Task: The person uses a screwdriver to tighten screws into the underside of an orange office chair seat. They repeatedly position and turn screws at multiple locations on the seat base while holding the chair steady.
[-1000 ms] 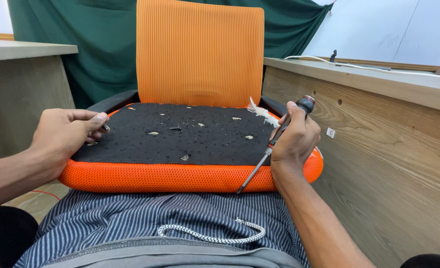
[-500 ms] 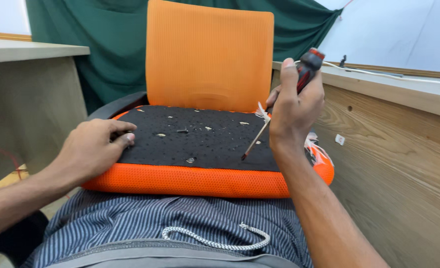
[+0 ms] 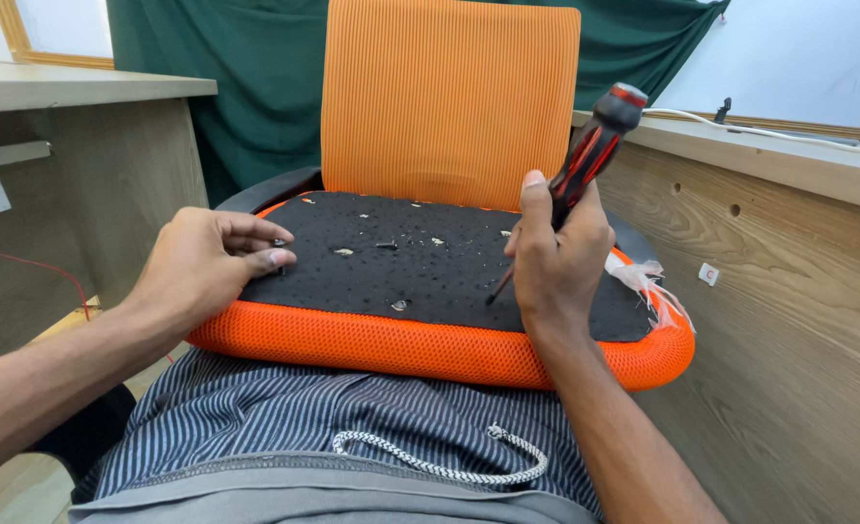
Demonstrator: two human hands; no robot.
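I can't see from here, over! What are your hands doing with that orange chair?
Right hand gripping red-and-black screwdriver, tip down on black seat underside. Left hand on seat's left edge, fingers touching a small screw. Loose screws scattered on panel.

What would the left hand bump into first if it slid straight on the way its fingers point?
Probably the small dark screw at the fingertips of the left hand, lying on the black seat underside. Whether they already touch it is unclear.
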